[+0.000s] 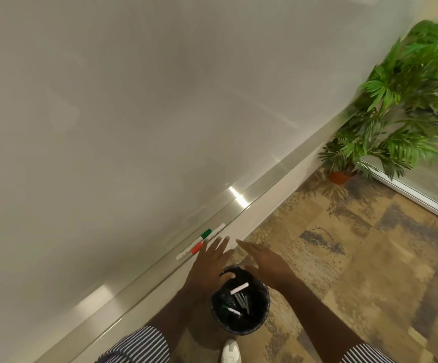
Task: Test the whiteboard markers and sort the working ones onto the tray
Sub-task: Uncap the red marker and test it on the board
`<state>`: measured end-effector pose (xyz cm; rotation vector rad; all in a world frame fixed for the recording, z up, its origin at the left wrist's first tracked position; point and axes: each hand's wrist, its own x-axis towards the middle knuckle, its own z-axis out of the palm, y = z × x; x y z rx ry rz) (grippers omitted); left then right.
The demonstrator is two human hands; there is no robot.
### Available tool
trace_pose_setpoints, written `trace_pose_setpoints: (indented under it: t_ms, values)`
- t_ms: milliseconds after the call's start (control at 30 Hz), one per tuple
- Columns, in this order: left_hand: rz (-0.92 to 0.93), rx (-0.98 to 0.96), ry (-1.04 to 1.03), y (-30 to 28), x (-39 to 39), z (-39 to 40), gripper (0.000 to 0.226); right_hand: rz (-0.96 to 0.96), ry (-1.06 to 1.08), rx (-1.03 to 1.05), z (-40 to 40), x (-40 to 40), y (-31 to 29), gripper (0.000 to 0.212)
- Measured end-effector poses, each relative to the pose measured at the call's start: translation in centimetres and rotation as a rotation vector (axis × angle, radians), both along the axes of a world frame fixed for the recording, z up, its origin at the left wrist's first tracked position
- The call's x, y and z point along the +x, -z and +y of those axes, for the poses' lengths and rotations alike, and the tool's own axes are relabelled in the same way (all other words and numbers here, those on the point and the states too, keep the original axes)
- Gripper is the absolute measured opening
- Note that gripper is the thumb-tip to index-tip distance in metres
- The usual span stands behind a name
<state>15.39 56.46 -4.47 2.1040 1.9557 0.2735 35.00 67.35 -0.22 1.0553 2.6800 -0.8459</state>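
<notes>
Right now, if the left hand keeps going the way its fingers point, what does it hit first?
Most likely the red-capped marker on the tray: the left hand, open with fingers spread, points up toward it, with the green-capped marker just beyond. Depth is unclear, so the hand may be passing above the tray.

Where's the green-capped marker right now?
In the head view, the green-capped marker lies on the whiteboard's tray, end to end beside the red-capped marker, just beyond the left hand fingertips.

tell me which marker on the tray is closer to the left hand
The red-capped marker: its cap lies just beside the left hand fingertips. The green-capped marker lies farther along the tray, toward the plant.
</notes>
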Motion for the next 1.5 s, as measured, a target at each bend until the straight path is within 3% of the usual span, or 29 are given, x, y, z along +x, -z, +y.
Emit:
trace_pose_setpoints:
  t_ms: [100,367,600,833,1033,1267,1400,1500]
  values:
    - [0.024,-0.039,-0.099,-0.6,-0.8,-0.3,0.064,0.034,-0.096,0.088,0.7,-2.3,0.4,0.077]
    - [0.172,-0.226,-0.267,1.1,-3.1,-2.2,0.068,0.077,-0.216,0.295,2.7,-8.1,2.3,0.071]
    - [0.192,-0.225,-0.232,1.1,-3.5,-3.0,0.063,0.027,-0.223,0.388,3.7,-9.7,3.3,0.049]
    - [0.132,-0.151,-0.248,-0.3,-3.5,-2.2,0.054,0.130,-0.229,0.388,5.6,-11.6,2.6,0.020]
    - [0.102,-0.071,-0.221,-0.2,-4.0,-3.0,0.053,0.184,-0.243,0.280,6.8,-11.6,3.2,0.014]
    - [-0.118,0.263,-0.366,-2.3,-5.2,-3.5,0.045,0.570,0.146,-0.273,6.3,-9.9,0.6,0.019]
    - [-0.396,0.479,-0.560,-7.2,-4.1,-2.8,0.028,0.794,0.310,-0.612,5.0,-9.7,-4.0,0.009]
    - [-0.578,0.616,-0.681,-10.6,-3.5,-3.1,0.030,0.887,0.329,-0.703,4.0,-9.9,-7.4,0.009]
